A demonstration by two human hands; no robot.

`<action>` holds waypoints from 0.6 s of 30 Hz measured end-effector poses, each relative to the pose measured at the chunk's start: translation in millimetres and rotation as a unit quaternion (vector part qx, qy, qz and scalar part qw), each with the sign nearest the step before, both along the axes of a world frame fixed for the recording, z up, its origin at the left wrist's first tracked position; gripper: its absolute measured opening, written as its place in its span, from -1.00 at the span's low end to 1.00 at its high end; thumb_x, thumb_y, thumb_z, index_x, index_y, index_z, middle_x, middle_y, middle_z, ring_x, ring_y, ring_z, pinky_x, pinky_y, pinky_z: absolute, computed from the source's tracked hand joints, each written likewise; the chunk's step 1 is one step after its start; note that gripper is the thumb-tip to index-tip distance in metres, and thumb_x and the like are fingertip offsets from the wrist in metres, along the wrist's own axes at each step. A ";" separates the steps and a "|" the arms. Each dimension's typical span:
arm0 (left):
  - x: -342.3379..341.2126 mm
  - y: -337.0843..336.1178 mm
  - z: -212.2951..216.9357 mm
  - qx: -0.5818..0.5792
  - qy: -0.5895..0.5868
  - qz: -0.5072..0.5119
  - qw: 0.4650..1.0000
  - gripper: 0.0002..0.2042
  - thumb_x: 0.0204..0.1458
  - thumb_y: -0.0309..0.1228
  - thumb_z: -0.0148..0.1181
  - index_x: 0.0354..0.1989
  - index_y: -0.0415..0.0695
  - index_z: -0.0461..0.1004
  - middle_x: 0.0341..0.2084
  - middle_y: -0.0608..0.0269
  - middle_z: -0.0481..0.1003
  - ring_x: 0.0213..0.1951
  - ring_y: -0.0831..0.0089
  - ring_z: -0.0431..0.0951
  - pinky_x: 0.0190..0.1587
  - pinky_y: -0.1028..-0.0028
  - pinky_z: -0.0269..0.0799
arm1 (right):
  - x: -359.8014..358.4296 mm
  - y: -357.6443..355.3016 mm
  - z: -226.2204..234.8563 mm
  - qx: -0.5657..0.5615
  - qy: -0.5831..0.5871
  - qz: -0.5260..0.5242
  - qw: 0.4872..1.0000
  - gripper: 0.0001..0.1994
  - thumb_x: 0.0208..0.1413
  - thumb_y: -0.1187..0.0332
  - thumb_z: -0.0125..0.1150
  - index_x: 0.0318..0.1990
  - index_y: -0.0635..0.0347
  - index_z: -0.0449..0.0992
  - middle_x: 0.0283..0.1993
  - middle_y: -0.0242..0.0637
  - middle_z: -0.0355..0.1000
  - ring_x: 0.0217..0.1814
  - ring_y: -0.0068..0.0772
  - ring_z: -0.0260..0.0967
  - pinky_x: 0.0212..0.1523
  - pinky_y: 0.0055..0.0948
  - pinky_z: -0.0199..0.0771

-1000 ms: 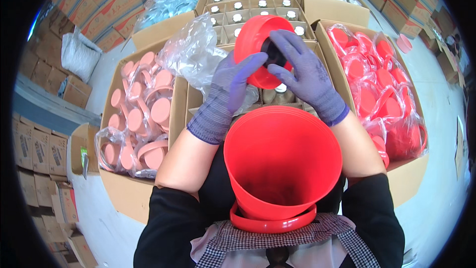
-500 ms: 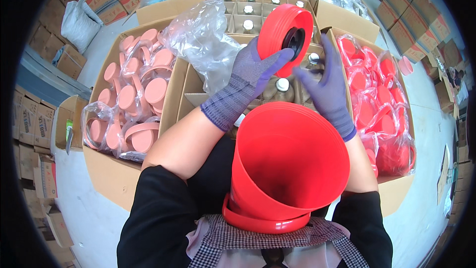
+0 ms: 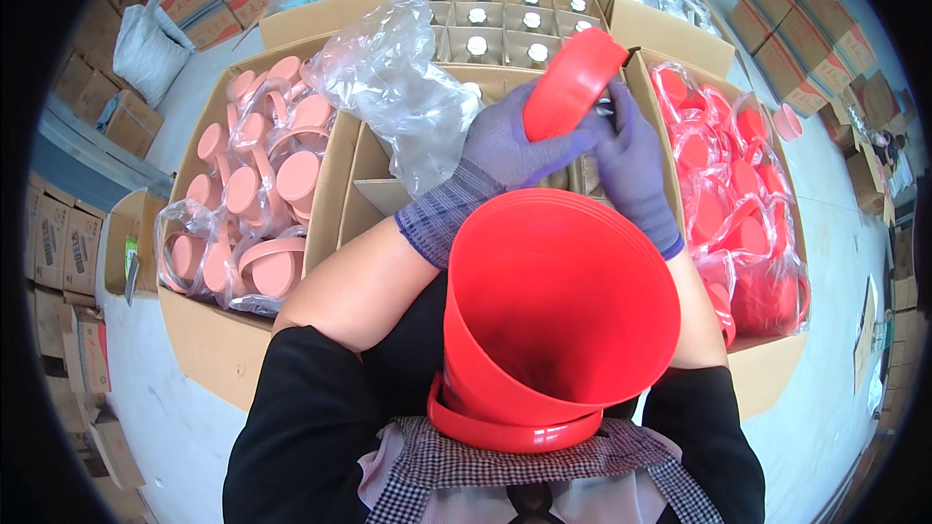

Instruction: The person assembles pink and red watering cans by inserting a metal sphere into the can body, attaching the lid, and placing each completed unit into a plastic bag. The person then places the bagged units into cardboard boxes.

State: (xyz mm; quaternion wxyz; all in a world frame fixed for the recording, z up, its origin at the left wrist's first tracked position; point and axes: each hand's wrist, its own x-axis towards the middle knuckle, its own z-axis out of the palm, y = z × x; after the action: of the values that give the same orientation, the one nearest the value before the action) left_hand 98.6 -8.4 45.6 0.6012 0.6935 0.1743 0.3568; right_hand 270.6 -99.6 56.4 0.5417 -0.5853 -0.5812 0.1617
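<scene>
A red round lid (image 3: 573,85) is tilted up on its edge between my gloved hands, above the divided carton. My left hand (image 3: 513,141) is closed round its left and lower side. The fingers of my right hand (image 3: 631,155) are bent in against its right side, where the earlier frame shows a black fitting inside; that fitting is mostly hidden now. In front of my body, against the checked apron (image 3: 408,466), rests a wide red plastic flask shell (image 3: 466,330), its open mouth facing up. A red curved handle (image 3: 515,432) lies at its near end.
The middle carton (image 3: 437,39) holds several white-capped bottles in cardboard cells. A clear plastic bag (image 3: 393,87) drapes over its left part. Cartons of pink parts (image 3: 248,189) and bagged red parts (image 3: 743,184) flank me. Stacked boxes (image 3: 811,49) stand beyond.
The red lid has turned, so its smooth outer side now faces me more. My right hand has moved in from apart and closed against it. The flask shell has stayed nearly still.
</scene>
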 end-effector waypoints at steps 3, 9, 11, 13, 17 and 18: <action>4.2 -3.9 1.2 0.034 -0.014 -0.009 0.999 -0.33 -0.01 -0.27 0.54 0.29 -0.15 0.42 0.03 0.18 0.61 0.07 0.43 0.62 0.17 0.38 0.50 | 0.5 -1.9 -2.9 -0.160 0.259 -0.002 0.953 -0.21 0.10 0.35 0.39 0.47 0.29 0.15 0.28 0.01 0.37 0.20 -0.13 0.47 0.23 -0.22 0.50; 28.9 -5.6 -23.1 0.126 -0.075 -0.082 0.986 -0.26 0.02 -0.22 0.51 0.39 -0.10 0.33 0.12 0.05 0.55 0.17 0.29 0.57 0.27 0.30 0.42 | 7.5 -4.8 -39.6 0.061 0.130 -0.023 0.989 -0.31 0.19 0.38 0.32 0.45 0.26 0.20 0.28 -0.12 0.38 0.28 -0.25 0.39 0.27 -0.32 0.42; 35.3 9.3 -41.9 0.298 -0.091 -0.062 0.948 -0.26 0.07 -0.16 0.45 0.41 -0.11 0.30 0.15 -0.05 0.52 0.23 0.15 0.52 0.34 0.23 0.33 | 22.2 -6.8 -52.7 0.055 0.206 -0.017 0.977 -0.50 0.33 0.33 0.20 0.36 0.25 0.32 0.23 -0.21 0.43 0.22 -0.37 0.42 0.23 -0.36 0.43; 31.1 34.7 -64.1 0.421 0.004 -0.080 0.903 -0.19 0.15 -0.07 0.36 0.53 -0.01 0.15 0.29 -0.18 0.39 0.38 -0.09 0.33 0.42 0.19 0.22 | 41.5 -11.4 -62.9 0.046 0.219 -0.050 0.973 -0.62 0.43 0.28 0.07 0.29 0.25 0.40 0.18 -0.27 0.49 0.18 -0.44 0.43 0.19 -0.39 0.45; -23.5 122.2 -96.2 0.345 0.414 -0.100 0.836 -0.33 0.19 0.19 0.11 0.27 -0.11 0.46 0.04 -0.20 0.55 0.13 -0.16 0.52 0.25 0.04 0.38 | 66.2 -26.0 -84.4 -0.169 0.043 -0.111 0.978 -0.45 0.18 0.15 0.37 0.26 0.24 0.45 0.15 -0.12 0.51 0.16 -0.25 0.49 0.17 -0.27 0.48; -50.3 139.2 -101.4 0.545 0.425 -0.024 0.722 -0.61 0.14 -0.01 0.15 -0.15 -0.05 0.70 -0.28 -0.05 0.67 -0.24 -0.01 0.68 0.01 0.09 0.51 | 67.6 -29.2 -90.5 -0.233 -0.111 -0.121 0.958 -0.40 0.11 0.10 0.42 0.25 0.23 0.46 0.15 -0.05 0.51 0.17 -0.14 0.51 0.18 -0.22 0.49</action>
State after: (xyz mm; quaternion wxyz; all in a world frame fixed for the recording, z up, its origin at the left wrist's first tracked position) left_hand 48.3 130.8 -55.7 -0.0097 0.9844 0.1702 0.0435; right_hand 338.2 -128.8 -34.1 0.3376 -0.7756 -0.5089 0.1597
